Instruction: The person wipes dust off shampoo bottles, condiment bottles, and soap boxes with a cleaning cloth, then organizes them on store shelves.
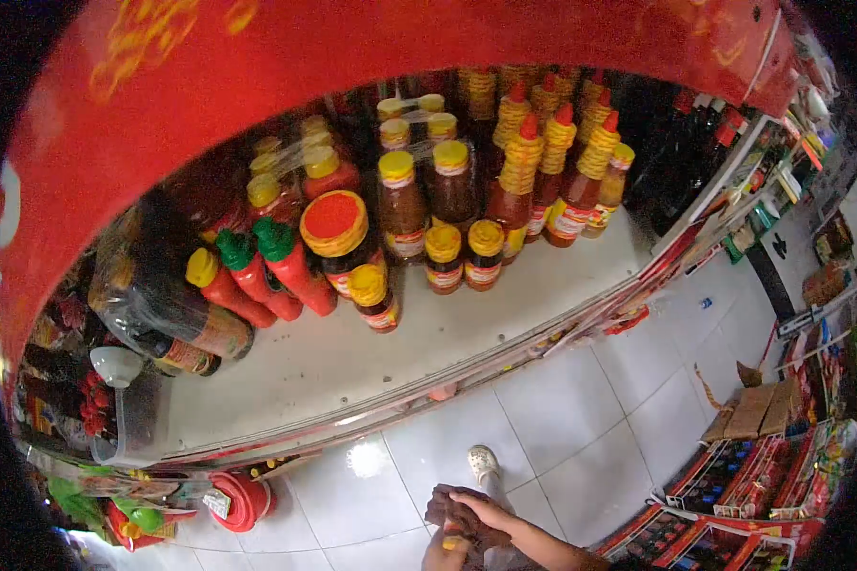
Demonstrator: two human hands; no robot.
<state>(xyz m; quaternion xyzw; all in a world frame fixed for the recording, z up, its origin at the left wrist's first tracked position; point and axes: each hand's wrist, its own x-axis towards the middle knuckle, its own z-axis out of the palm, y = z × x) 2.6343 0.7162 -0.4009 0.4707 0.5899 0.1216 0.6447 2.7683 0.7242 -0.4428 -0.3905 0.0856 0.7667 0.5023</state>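
Observation:
Low in the view, over the tiled floor, both my hands are together. My right hand (486, 511) is closed on a dark brown cloth (440, 504). My left hand (440, 552) is wrapped round a small bottle (451, 542), of which only a reddish-brown and yellow part shows; the cloth lies against its upper end. The shelf ahead carries small sauce bottles with yellow caps (444, 257), a jar with a wide red-and-yellow lid (335, 225), red chili-shaped bottles (300, 271) and tall bottles with red pointed tips (519, 181).
The white shelf (448, 333) curves across the view under a red panel (286, 48). Dark bottles in plastic wrap (162, 305) lie at left. A red round container (241, 502) is on the floor. Product racks (743, 476) and cardboard (757, 409) are at right.

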